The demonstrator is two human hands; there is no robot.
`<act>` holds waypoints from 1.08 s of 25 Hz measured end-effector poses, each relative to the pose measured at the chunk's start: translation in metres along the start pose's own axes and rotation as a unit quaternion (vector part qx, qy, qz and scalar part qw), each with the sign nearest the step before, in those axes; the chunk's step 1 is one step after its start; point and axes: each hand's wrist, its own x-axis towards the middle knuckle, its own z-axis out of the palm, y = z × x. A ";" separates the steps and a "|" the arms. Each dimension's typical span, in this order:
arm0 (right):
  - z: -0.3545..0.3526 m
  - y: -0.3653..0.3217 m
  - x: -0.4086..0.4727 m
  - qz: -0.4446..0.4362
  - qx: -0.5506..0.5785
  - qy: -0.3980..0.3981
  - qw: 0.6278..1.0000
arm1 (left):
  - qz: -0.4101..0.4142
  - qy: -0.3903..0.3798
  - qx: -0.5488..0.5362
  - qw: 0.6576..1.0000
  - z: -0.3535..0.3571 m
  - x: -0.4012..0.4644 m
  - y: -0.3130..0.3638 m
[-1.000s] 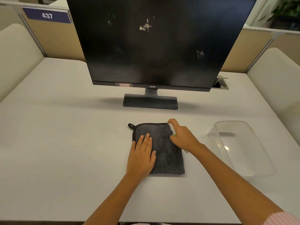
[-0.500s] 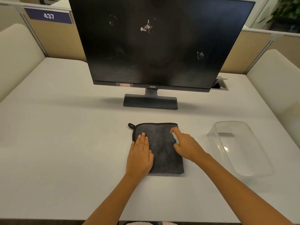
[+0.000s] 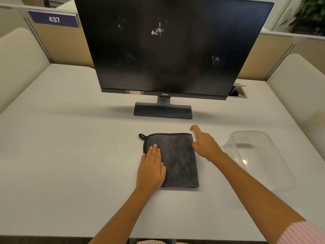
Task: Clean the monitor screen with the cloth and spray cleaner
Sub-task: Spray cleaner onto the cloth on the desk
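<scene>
Clear plastic container (image 3: pixel 260 159) on white desk (image 3: pixel 61 155); "437" sign (image 3: pixel 53 19) on partition; plant (image 3: pixel 309 14) far right.

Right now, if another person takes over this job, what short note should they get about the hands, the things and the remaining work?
Left hand: lies flat, fingers straight, pressing the grey cloth onto the table.
Right hand: grips a small spray bottle at the cloth's right edge, index finger on its top; most of the bottle is hidden by the hand.
Monitor: stands behind the cloth, with whitish smudges on the screen.
Clear plastic container: on the table, at the right.
Done: cloth laid out, sprayer in the hand.
Left: wipe the screen until the smudges are gone.
</scene>
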 end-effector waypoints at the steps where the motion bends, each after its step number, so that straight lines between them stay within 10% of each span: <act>1: 0.000 -0.002 0.002 -0.002 0.000 -0.004 1.000 | -0.002 -0.001 0.002 1.000 0.000 0.000 0.000; 27: 0.019 -0.005 -0.067 -0.033 0.056 -0.036 0.997 | 0.001 0.018 -0.029 0.999 0.003 -0.002 -0.004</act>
